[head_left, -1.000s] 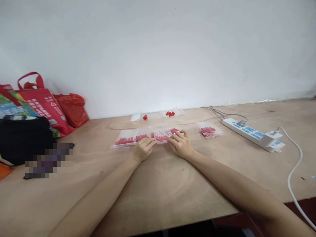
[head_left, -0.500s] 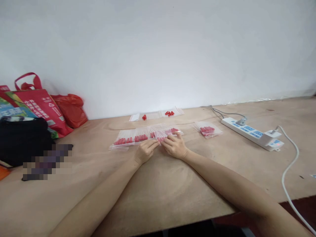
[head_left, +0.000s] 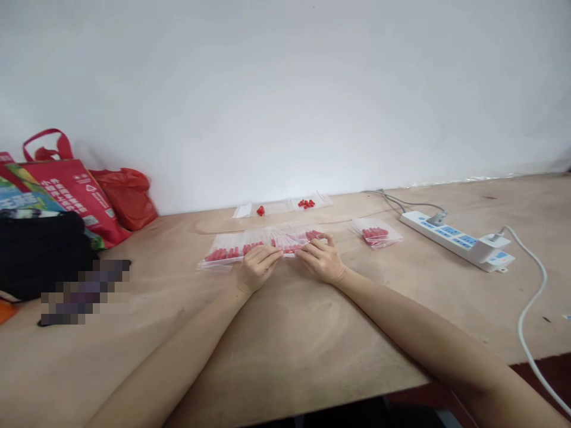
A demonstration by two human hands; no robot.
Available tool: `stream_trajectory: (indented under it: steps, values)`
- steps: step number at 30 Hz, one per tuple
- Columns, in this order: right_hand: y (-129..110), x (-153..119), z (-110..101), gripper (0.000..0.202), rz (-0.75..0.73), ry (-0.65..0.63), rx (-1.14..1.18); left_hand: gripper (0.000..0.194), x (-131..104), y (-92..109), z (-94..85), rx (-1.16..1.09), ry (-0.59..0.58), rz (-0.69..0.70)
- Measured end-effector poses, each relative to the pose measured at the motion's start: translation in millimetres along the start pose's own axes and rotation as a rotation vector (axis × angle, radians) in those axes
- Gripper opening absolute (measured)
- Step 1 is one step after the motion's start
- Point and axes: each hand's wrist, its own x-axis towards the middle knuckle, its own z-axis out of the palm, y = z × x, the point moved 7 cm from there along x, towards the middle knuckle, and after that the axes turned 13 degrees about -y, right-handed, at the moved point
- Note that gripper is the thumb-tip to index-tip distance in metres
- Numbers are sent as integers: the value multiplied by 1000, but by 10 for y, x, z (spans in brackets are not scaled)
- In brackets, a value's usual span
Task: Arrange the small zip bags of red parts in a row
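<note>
A row of clear plastic bags holding small red pieces (head_left: 232,246) lies across the middle of the wooden table (head_left: 285,345). My left hand (head_left: 256,267) rests with curled fingers on the row's near edge. Just to its right my right hand (head_left: 322,260) presses its fingertips on the bags at the row's right end. Both hands touch the bags; whether they pinch one I cannot tell.
A separate filled bag (head_left: 377,233) lies right of the row. Flat bags with a few red pieces (head_left: 285,207) lie by the wall. A white power strip (head_left: 457,241) and its cable (head_left: 530,309) are on the right. Red shopping bags (head_left: 82,193) and a black bag (head_left: 42,252) stand at the left.
My right hand shifted left along the row, then back a little to the right. The left hand stayed on the near edge. The bags barely moved.
</note>
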Motion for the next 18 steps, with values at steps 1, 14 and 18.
stream_trajectory:
  steps: [1, 14, 18]
  values:
    - [14, -4, -7, 13, 9, 2, 5, 15, 1, 0, 1, 2, -2, 1]
    - [-80, 25, 71, 15, -14, -27, 1, 11, 48, 114, 57, 57, -26, 95]
    - [-97, 17, 97, 15, -24, -37, -21, 12, 47, 132, 75, 68, -39, 117]
